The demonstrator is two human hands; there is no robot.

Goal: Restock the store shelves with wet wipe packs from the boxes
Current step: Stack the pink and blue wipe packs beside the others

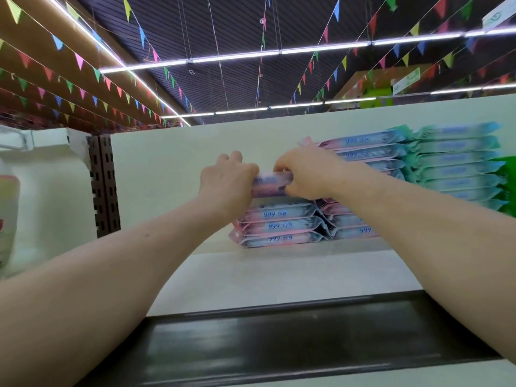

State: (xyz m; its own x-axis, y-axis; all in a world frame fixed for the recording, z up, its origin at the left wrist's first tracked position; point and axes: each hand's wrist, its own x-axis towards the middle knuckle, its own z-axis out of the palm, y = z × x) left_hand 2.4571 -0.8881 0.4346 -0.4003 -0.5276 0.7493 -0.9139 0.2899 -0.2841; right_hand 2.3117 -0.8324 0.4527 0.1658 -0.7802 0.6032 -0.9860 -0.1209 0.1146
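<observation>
Hands, left (227, 177) and right (304, 174), grip wipe pack (272, 185) above shelf stack (279, 226).

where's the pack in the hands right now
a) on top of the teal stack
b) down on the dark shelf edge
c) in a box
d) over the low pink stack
d: the left hand and right hand grip the pack directly over the low pink stack.

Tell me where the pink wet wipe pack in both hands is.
The pack is at the centre of the head view, gripped between the left hand and right hand, directly above the short pink stack on the shelf.
</observation>
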